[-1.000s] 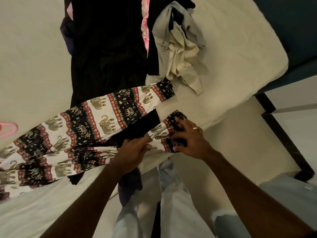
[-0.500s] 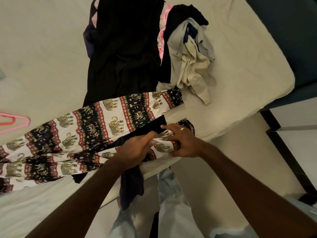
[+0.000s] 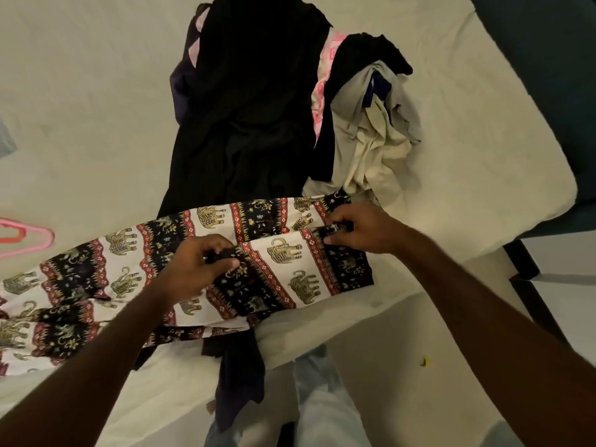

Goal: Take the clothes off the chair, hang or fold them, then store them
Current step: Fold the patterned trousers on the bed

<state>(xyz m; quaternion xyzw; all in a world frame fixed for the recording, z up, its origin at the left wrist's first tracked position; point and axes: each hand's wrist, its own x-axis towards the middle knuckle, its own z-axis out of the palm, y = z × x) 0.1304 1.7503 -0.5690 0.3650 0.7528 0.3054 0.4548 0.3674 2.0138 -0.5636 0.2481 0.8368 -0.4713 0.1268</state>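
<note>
Elephant-print trousers (image 3: 277,269) in black, white and red lie across the near edge of the bed (image 3: 80,108), legs running left to right. My left hand (image 3: 196,266) pinches the upper edge of the near leg at mid-length. My right hand (image 3: 361,229) grips the same leg's cuff end, laid against the far leg. A pile of clothes sits behind: a large black garment (image 3: 251,108), a pink patterned piece (image 3: 325,82) and a crumpled beige and grey garment (image 3: 377,137). A dark cloth (image 3: 238,379) hangs off the bed edge below the trousers.
A pink hanger (image 3: 22,235) lies on the sheet at the far left. The bed's corner is at the right, with a dark teal wall (image 3: 548,75) beyond and pale floor (image 3: 419,366) below. My light trouser legs (image 3: 322,411) stand against the bed edge.
Both hands have lifted the near trouser leg up and away, laying it alongside the far leg. The leg now shows spread flat rather than bunched at the bed's edge.
</note>
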